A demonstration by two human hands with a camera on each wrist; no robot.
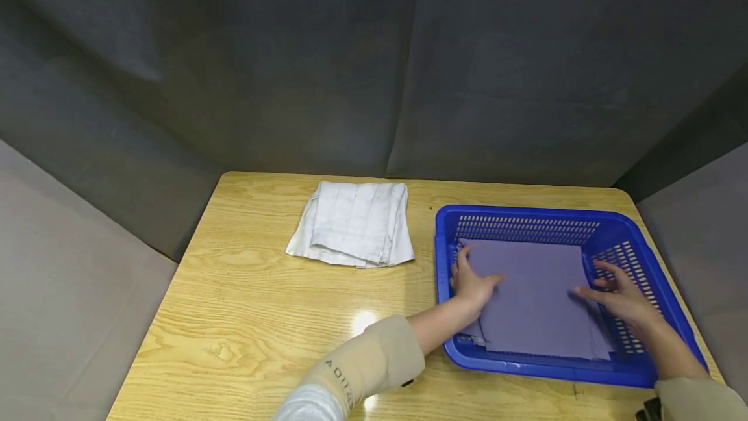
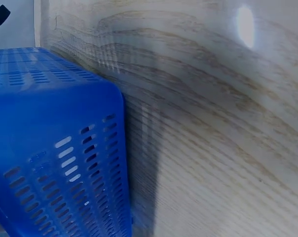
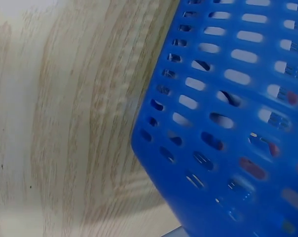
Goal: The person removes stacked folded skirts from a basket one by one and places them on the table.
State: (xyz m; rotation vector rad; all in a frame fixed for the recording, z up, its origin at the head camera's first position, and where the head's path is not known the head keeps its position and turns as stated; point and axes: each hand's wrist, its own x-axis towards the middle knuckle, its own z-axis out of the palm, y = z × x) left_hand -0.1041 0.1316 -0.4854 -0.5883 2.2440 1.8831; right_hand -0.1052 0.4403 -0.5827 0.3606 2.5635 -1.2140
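Observation:
A blue plastic basket (image 1: pixel 514 367) with slotted walls stands at the right side of the table. Inside it lies a flat stack of purple-grey cloths (image 1: pixel 534 304), squared off, with lower layers peeking out at the left and right edges. My left hand (image 1: pixel 472 288) reaches over the basket's near left rim, its fingers spread along the stack's left edge and its thumb over the top cloth. At the opposite edge is my right hand (image 1: pixel 625 297), thumb and fingers apart, the thumb tip close to the cloth. Both wrist views show mainly the basket's outer walls (image 2: pixel 65 148), which hide most of the hands.
A folded white cloth (image 1: pixel 356 223) lies toward the back of the wooden table (image 1: pixel 245 317), left of the basket. Dark curtains (image 1: pixel 315 70) hang behind the table. The basket's right side is close to the table's right edge.

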